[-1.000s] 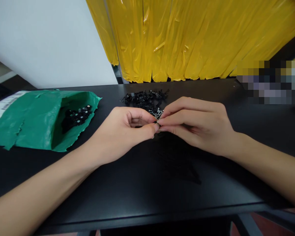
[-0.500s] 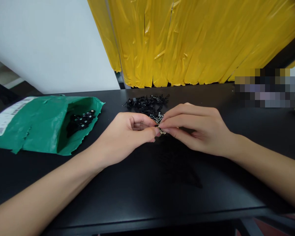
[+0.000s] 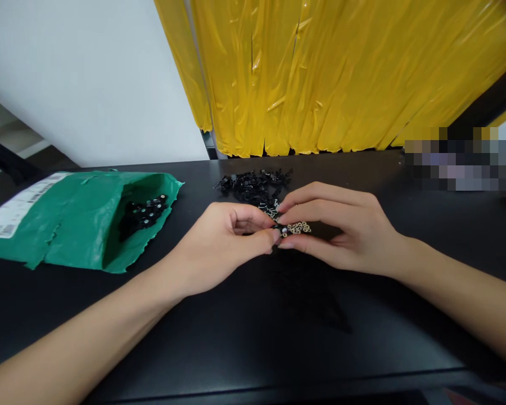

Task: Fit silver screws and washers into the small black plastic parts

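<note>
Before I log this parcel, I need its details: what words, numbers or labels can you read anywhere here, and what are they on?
No text here can be read.
White shipping label on the green mailer bag: printed lines and a barcode, too small and blurred to read.
Pixelated patch at the far right of the black table: nothing legible.
Yellow plastic sheet, the small black parts and the brass rings: no markings visible.

Green bag [image 3: 67, 225], black table [image 3: 244, 326], black parts [image 3: 253, 183], yellow curtain [image 3: 341, 73].
</note>
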Demonstrator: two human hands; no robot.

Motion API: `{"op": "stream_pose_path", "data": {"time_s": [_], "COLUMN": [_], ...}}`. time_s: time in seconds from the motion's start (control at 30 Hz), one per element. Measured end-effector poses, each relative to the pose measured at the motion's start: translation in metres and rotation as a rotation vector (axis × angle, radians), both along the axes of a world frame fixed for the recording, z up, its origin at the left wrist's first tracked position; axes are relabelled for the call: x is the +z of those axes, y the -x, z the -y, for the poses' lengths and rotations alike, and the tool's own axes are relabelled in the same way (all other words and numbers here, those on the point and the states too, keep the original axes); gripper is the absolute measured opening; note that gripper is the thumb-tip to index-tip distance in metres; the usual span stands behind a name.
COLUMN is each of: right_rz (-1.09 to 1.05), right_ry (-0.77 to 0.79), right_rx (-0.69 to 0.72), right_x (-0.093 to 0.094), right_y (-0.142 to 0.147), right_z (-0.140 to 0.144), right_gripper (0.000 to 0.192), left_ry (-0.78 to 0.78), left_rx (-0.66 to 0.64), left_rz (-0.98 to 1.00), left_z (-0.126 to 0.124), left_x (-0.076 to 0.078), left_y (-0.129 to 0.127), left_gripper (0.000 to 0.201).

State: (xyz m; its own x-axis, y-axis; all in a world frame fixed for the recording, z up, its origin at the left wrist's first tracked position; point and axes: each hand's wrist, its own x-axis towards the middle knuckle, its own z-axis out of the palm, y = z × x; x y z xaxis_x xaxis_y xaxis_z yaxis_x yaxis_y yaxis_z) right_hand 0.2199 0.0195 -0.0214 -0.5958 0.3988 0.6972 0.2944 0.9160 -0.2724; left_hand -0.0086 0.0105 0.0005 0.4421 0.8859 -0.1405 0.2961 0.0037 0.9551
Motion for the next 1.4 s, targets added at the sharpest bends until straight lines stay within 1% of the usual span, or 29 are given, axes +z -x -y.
{"op": "stream_pose_path", "data": {"time_s": [0.1, 0.17, 0.23, 0.33, 0.37, 0.43, 0.5, 0.57, 0.6, 0.67, 0.73, 0.8, 0.9, 0.97, 1.03, 1.13, 1.27, 1.33, 1.4], "right_rz": [0.005, 0.003, -0.022, -0.036, -0.034, -0.028, -0.031, -0.038, -0.046, -0.049, -0.043, -0.032, -0.038, -0.047, -0.043, -0.026, -0.029, -0.038, -0.034], "right_ry": [0.009, 0.004, 0.009, 0.032, 0.039, 0.045, 0.036, 0.025, 0.023, 0.024, 0.029, 0.026, 0.010, 0.001, -0.006, -0.002, 0.053, 0.059, 0.050], "right_rx": [0.042, 0.027, 0.001, 0.017, 0.033, 0.045, 0.024, -0.008, -0.011, 0.012, 0.050, 0.055, 0.000, -0.003, 0.034, 0.057, 0.000, 0.001, 0.038], "right_x": [-0.0005, -0.0012, -0.0022, -0.0038, -0.0044, -0.0050, -0.0050, -0.0045, -0.0043, -0.0041, -0.0042, -0.0042, -0.0042, -0.0045, -0.0050, -0.0052, -0.0043, -0.0045, -0.0051], "right_y": [0.0001, 0.0002, 0.0001, -0.0007, -0.0009, -0.0008, -0.0001, 0.0005, 0.0005, 0.0000, -0.0005, -0.0006, -0.0001, -0.0003, -0.0006, 0.0001, 0.0016, 0.0011, 0.0002], "right_z": [-0.0008, -0.0013, -0.0017, -0.0020, -0.0019, -0.0015, -0.0010, -0.0007, -0.0008, -0.0013, -0.0020, -0.0023, -0.0025, -0.0026, -0.0026, -0.0021, -0.0011, -0.0015, -0.0022], "right_gripper": [0.015, 0.011, 0.008, 0.020, 0.021, 0.019, 0.016, 0.008, 0.007, 0.016, 0.018, 0.015, 0.004, 0.013, 0.017, 0.017, 0.006, 0.009, 0.014], "left_ry": [0.010, 0.021, 0.029, 0.030, 0.026, 0.014, 0.013, 0.021, 0.027, 0.037, 0.040, 0.044, 0.051, 0.049, 0.051, 0.066, 0.071, 0.081, 0.094], "left_rx": [0.004, 0.001, -0.010, -0.013, -0.006, 0.008, 0.013, 0.009, 0.004, -0.006, -0.009, -0.009, -0.013, -0.014, -0.007, 0.006, -0.006, -0.010, -0.006], "left_rz": [0.009, 0.016, 0.023, 0.012, 0.003, -0.009, -0.006, 0.012, 0.021, 0.026, 0.025, 0.026, 0.037, 0.040, 0.039, 0.040, 0.060, 0.069, 0.076], "left_z": [0.0003, 0.0008, 0.0010, 0.0003, -0.0001, -0.0006, -0.0008, -0.0008, -0.0007, -0.0004, -0.0001, 0.0001, 0.0004, 0.0005, 0.0005, 0.0004, 0.0000, 0.0000, 0.0002], "left_x": [-0.0001, 0.0004, 0.0009, 0.0014, 0.0015, 0.0013, 0.0008, 0.0001, -0.0003, -0.0009, -0.0008, -0.0003, 0.0003, 0.0000, -0.0006, -0.0017, -0.0021, -0.0019, -0.0018], "left_y": [0.0003, 0.0003, 0.0001, -0.0002, -0.0001, 0.0001, 0.0002, 0.0002, 0.0001, 0.0001, 0.0003, 0.0004, 0.0002, -0.0002, -0.0002, 0.0004, 0.0005, 0.0002, 0.0000], "left_gripper": [0.005, 0.008, 0.007, 0.001, 0.003, 0.005, 0.006, 0.008, 0.009, 0.006, 0.003, 0.004, 0.006, 0.004, 0.003, 0.005, 0.008, 0.007, 0.008]}}
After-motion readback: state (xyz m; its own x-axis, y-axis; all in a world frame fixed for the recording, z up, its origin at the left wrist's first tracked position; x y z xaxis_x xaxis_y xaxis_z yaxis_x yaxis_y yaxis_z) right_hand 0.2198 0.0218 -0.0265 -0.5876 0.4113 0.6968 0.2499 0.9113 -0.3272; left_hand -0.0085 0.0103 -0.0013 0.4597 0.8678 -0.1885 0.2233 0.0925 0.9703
